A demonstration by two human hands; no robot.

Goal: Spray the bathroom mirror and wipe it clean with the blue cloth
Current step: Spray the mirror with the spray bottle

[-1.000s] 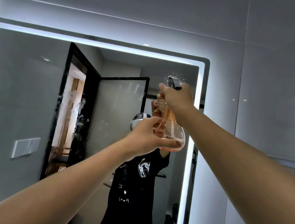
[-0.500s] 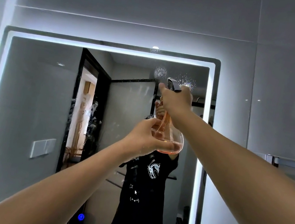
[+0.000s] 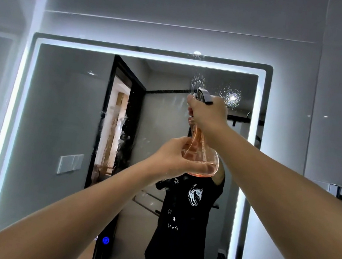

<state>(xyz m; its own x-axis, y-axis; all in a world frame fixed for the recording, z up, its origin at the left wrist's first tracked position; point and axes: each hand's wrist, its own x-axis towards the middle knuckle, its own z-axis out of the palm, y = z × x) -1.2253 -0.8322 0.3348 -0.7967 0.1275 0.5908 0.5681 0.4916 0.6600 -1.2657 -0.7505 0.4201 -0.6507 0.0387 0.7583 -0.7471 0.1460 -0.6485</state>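
Bottle unmoved — both hands gripping it

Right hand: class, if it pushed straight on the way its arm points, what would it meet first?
Probably the mirror glass, near the droplet patch. The right hand grips the spray bottle top; depth is unclear.

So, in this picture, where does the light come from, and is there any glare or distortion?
Head view: the light comes mainly from the glowing strip around the mirror; a bright glare spot sits among the droplets near the right hand; the wide lens bends the mirror's edges, and both forearms look stretched; the spray bottle is sharp enough.
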